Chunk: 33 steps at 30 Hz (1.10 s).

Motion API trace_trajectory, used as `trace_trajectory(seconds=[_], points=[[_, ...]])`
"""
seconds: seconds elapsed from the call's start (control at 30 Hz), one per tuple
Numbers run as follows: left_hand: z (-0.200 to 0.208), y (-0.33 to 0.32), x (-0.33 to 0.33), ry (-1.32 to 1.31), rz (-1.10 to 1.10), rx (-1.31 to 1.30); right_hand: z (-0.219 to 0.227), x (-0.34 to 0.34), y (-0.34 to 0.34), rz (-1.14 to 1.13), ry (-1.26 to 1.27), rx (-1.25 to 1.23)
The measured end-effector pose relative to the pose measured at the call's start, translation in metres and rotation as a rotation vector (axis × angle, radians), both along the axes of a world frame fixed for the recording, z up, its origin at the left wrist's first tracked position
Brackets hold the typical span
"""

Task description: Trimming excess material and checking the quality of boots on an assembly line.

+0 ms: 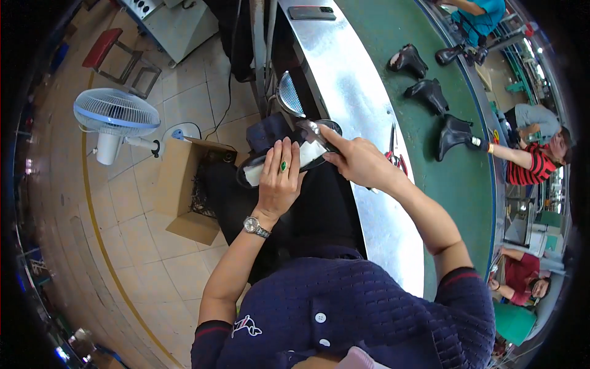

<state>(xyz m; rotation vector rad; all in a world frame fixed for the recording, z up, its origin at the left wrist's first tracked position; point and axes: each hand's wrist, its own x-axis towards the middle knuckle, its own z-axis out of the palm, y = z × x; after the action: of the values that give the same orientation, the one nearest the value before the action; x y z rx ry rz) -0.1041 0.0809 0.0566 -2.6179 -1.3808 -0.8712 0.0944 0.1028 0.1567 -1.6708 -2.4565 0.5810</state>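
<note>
A black boot [318, 161] lies across my lap with its underside up, showing a white sole area. My left hand [281, 166] presses down on it, fingers straight and together, gripping it across the middle. A green-stoned ring and a wristwatch [256, 227] are on that hand and wrist. My right hand [362, 161] is closed around a metal hand tool [311, 130] whose shiny head rests at the white sole; its exact kind is partly hidden by my fingers. Dark blue material [268, 131] shows just beyond the boot.
Right of me runs a metal bench [390, 234] bearing red-handled pliers [402, 161] and a phone [312, 13]. Several black boots [428, 94] stand on the green conveyor [439, 190]; a co-worker's hand touches one. Leftward are an open cardboard box [174, 178], a fan [117, 117] and a stool [114, 55].
</note>
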Motion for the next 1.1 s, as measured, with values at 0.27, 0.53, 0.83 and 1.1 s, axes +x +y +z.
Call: trace_trajectory(seconds=[0.27,0.53,0.83,1.1], points=[[0.004,0.002,0.003,-0.018,0.040,-0.035,-0.009,-0.002,0.009,-0.074,-0.053,0.033],[0.004,-0.002,0.003,-0.062,0.038,-0.050,-0.014,-0.003,0.008,-0.174,0.062,-0.035],[0.005,0.004,0.003,-0.065,0.014,0.081,0.003,-0.024,-0.001,-0.034,-0.017,0.014],[0.000,0.006,0.005,-0.032,0.052,0.081,0.002,-0.034,-0.006,-0.015,-0.084,0.031]])
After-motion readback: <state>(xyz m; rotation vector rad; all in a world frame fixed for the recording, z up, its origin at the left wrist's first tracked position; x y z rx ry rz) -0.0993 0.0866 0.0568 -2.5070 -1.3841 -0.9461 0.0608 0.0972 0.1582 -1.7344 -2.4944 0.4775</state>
